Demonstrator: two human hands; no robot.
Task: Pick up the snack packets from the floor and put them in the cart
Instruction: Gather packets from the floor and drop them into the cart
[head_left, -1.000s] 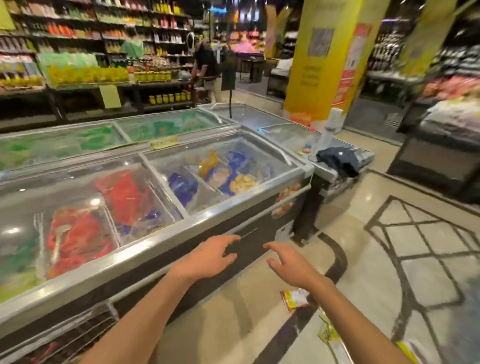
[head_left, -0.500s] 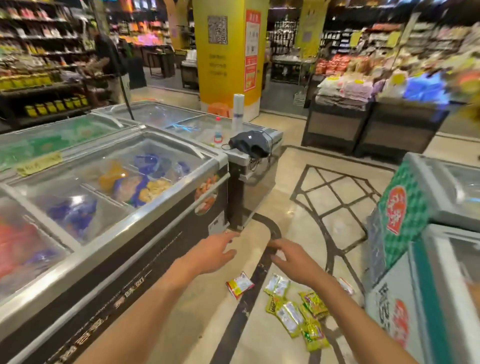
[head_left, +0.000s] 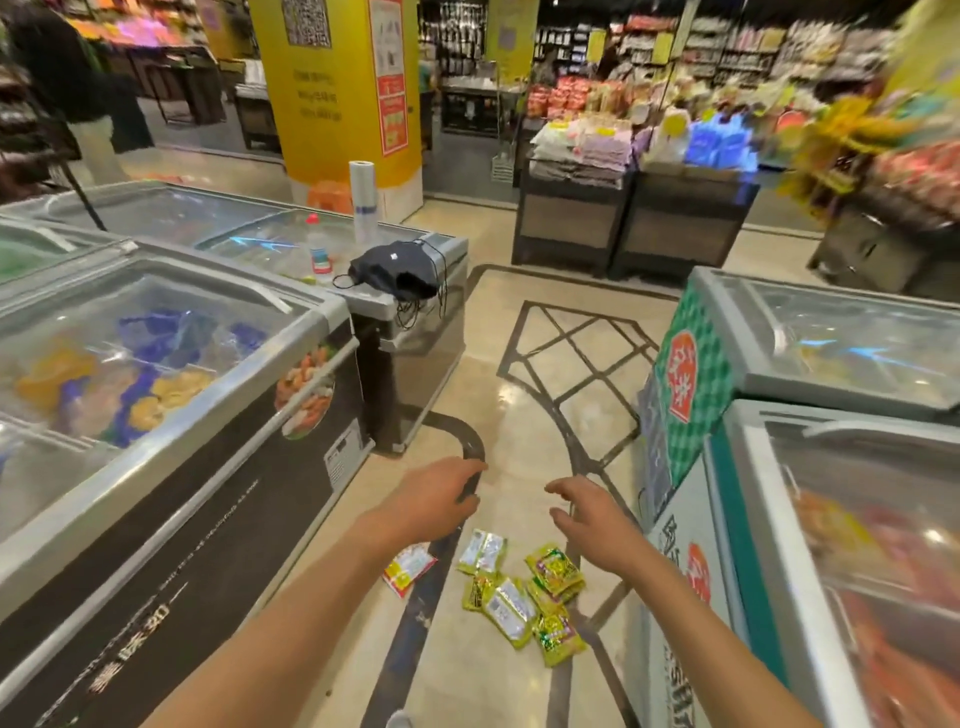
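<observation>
Approach step: our left hand (head_left: 431, 506) and right hand (head_left: 597, 519) spread, empty, above packets (head_left: 519, 592) on floor (head_left: 545, 405). Next: crouch, grab. Cart probably off-frame.

Both bare arms reach forward above the snack packets (head_left: 519, 592), left hand (head_left: 431, 501) and right hand (head_left: 592, 519) empty, fingers loosely curled.

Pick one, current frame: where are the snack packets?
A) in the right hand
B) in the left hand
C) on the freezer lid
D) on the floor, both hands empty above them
D: the snack packets lie scattered on the floor between the freezers, while the left hand and right hand are open and hold nothing.
</observation>
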